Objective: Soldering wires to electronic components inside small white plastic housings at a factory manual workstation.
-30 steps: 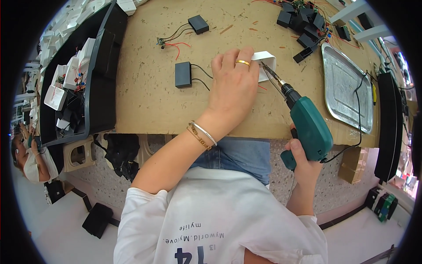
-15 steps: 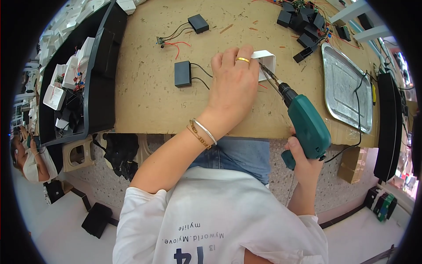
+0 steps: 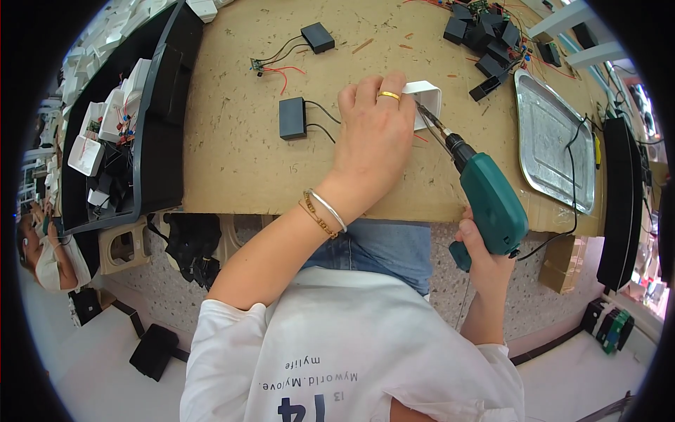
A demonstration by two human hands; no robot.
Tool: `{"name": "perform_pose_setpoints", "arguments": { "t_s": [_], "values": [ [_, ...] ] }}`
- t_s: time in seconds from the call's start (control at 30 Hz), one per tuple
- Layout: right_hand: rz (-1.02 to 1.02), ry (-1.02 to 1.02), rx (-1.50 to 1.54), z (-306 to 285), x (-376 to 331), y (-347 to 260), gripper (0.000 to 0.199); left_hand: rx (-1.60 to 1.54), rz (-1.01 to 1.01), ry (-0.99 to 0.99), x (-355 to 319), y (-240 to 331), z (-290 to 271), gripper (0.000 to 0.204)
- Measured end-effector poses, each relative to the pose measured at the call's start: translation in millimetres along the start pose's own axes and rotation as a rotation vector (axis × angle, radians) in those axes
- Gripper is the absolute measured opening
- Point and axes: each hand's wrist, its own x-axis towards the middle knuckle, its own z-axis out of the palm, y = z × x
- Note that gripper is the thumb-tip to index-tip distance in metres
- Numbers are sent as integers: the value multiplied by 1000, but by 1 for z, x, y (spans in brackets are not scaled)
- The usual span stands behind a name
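My left hand (image 3: 374,137), with a ring on one finger, is closed over a white plastic housing (image 3: 427,93). Most of the housing is hidden under the fingers; its right-hand wall shows. A green corded soldering gun (image 3: 493,204) is gripped by my right hand (image 3: 486,250), its thin tip slanting up and left into the housing. What the tip touches inside cannot be made out. From under my left hand, two dark wires run to a black rectangular box (image 3: 292,118) lying on the table. A short piece of red wire (image 3: 420,138) shows below the housing.
Farther off lies another black box (image 3: 318,37) wired to a small circuit board (image 3: 256,65). Black boxes and boards (image 3: 492,42) are heaped at the far right, above a metal tray (image 3: 555,141). A black bin (image 3: 165,105) of white housings stands at left; a person (image 3: 53,250) sits beyond.
The soldering gun's body has shifted very slightly. My left hand and the white housing stay nearly where they were.
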Motion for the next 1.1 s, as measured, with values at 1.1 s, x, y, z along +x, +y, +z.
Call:
{"name": "perform_pose_setpoints", "arguments": {
  "t_s": [1.1],
  "values": [
    [19,98,107,5,1,-2,25,6,-7,-10,0,0,0,14]
  ]
}}
